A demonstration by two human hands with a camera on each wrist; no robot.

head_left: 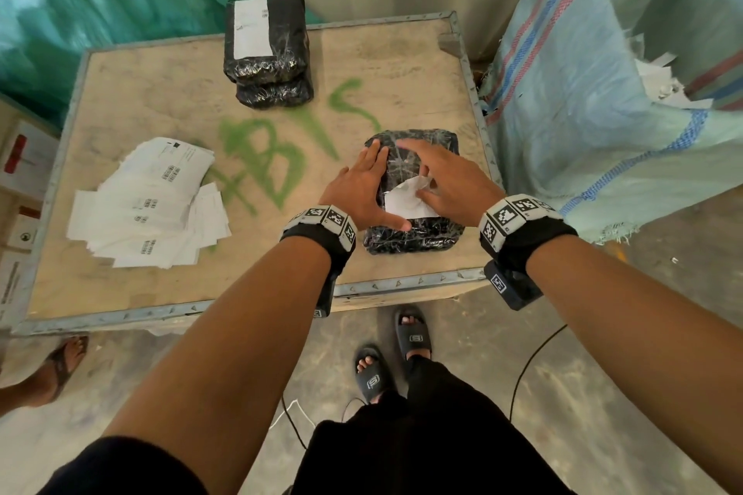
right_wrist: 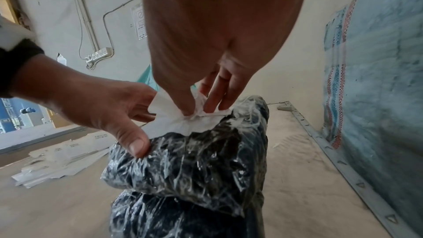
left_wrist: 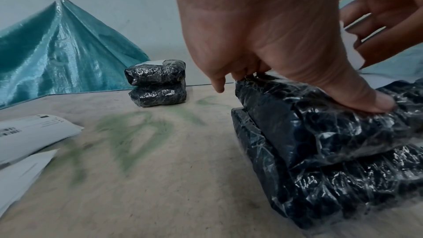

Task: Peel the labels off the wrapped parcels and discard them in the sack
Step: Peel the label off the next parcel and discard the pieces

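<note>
A black parcel wrapped in clear film (head_left: 414, 237) (left_wrist: 320, 133) (right_wrist: 194, 166) lies near the front right of the wooden crate top (head_left: 161, 293). It seems to be two bundles, one atop the other. My left hand (head_left: 362, 193) (left_wrist: 263, 42) (right_wrist: 96, 102) presses it down, fingers flat along its left side and the thumb on its near end. My right hand (head_left: 446, 177) (right_wrist: 206, 42) pinches the crumpled white label (head_left: 404, 200) (right_wrist: 183, 124), which is partly lifted off the top of the parcel.
A pile of loose white labels (head_left: 148, 205) lies at the left. Two more black parcels (head_left: 267, 52) are stacked at the far edge, a label (head_left: 251, 26) on the upper one. The blue-striped woven sack (head_left: 603, 112) stands open by the crate's right side. Another person's foot (head_left: 60, 366) is at the lower left.
</note>
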